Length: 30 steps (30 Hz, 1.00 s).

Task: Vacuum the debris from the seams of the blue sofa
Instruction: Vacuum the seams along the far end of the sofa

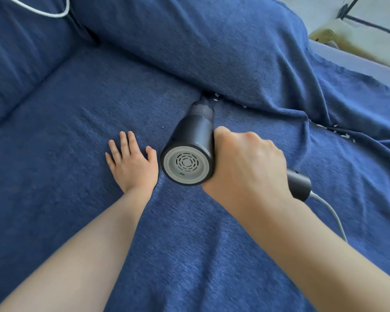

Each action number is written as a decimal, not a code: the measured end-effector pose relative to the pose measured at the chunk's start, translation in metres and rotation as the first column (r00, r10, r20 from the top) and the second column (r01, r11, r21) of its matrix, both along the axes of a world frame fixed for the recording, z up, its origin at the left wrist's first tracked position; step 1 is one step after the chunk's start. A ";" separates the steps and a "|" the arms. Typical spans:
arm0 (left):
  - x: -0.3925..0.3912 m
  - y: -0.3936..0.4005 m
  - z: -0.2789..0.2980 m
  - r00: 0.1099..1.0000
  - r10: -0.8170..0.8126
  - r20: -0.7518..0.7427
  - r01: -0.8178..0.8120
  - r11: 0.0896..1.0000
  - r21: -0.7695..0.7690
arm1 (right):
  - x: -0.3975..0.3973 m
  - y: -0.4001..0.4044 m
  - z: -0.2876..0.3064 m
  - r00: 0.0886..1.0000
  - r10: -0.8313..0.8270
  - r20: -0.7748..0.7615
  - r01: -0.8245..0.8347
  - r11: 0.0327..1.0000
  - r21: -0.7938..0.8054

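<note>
— What do we have on the left?

— Our left hand (132, 162) lies flat on the sofa (65, 136) seat, fingers straight and spread, holding nothing. Far up in the corner a white cable (41, 12) loops over the back cushion.

— And in the middle?

— The vacuum (190, 152), dark with a grey vented rear cap facing us. Its nozzle is pushed into the seam (263, 110) where the seat meets the cushion.

— Who holds it?

— Our right hand (249, 163), fingers wrapped round its handle; a white cord (331, 212) trails from the handle's end.

— Further right?

— White debris (338, 131) sits scattered along the seam, a few flecks just beside the nozzle.
</note>
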<state>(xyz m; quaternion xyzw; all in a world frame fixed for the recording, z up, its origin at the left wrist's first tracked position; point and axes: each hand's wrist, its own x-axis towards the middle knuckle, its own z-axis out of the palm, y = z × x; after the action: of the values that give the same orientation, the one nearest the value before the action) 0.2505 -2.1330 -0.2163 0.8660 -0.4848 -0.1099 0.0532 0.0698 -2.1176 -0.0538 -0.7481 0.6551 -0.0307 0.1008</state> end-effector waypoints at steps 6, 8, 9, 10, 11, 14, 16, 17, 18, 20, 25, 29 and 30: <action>-0.017 0.022 0.001 1.000 -0.020 -0.006 0.020 1.000 0.002 | -0.014 0.027 0.008 1.000 -0.007 0.002 0.007 1.000 0.004; -0.023 0.028 -0.001 1.000 -0.028 0.010 0.028 1.000 -0.005 | -0.019 0.027 0.007 0.999 -0.035 0.016 0.035 0.999 -0.002; -0.025 0.031 -0.002 0.999 -0.037 0.025 0.037 0.999 -0.005 | -0.020 0.026 0.005 0.999 -0.043 0.023 0.043 0.999 -0.003; -0.027 0.034 -0.004 0.998 -0.049 0.040 0.049 0.999 -0.005 | -0.021 0.025 0.003 0.999 -0.044 0.025 0.044 0.999 -0.004; -0.028 0.036 -0.005 0.997 -0.059 0.051 0.060 0.998 -0.011 | -0.021 0.024 0.000 0.999 -0.037 0.023 0.037 0.999 -0.003; -0.028 0.036 -0.011 0.995 -0.066 0.080 0.068 0.997 -0.021 | -0.018 0.020 -0.009 1.000 -0.024 0.009 0.024 1.000 -0.003; -0.028 0.035 -0.016 0.993 -0.059 0.099 0.063 0.998 -0.030 | -0.018 0.018 -0.014 0.999 -0.035 0.007 0.036 0.999 -0.024; -0.029 0.034 -0.019 0.993 -0.056 0.106 0.060 0.997 -0.039 | -0.019 0.017 -0.017 0.999 -0.039 0.006 0.039 0.999 -0.038; -0.029 0.033 -0.020 0.993 -0.054 0.108 0.059 0.997 -0.045 | -0.020 0.016 -0.018 0.999 -0.041 0.003 0.041 0.998 -0.047; -0.029 0.033 -0.024 0.992 -0.054 0.111 0.061 0.996 -0.062 | -0.022 0.012 -0.022 0.999 -0.042 -0.005 0.042 0.998 -0.053; -0.030 0.031 -0.031 0.991 -0.044 0.127 0.054 0.996 -0.076 | -0.028 0.004 -0.028 0.999 -0.036 0.012 0.037 0.999 -0.035; -0.031 0.031 -0.030 0.989 -0.059 0.134 0.067 0.996 -0.060 | -0.034 0.015 -0.026 0.999 -0.006 0.036 0.008 0.999 -0.053; -0.030 0.031 -0.031 0.986 -0.070 0.151 0.078 0.996 -0.050 | -0.035 0.018 -0.024 0.999 -0.002 0.047 0.004 0.998 -0.058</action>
<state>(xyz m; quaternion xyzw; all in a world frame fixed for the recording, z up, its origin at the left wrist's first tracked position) 0.2203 -2.1017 -0.2472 0.8514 -0.5221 -0.0330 0.0369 0.0349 -2.0991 -0.0774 -0.7489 0.6525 -0.0674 0.0940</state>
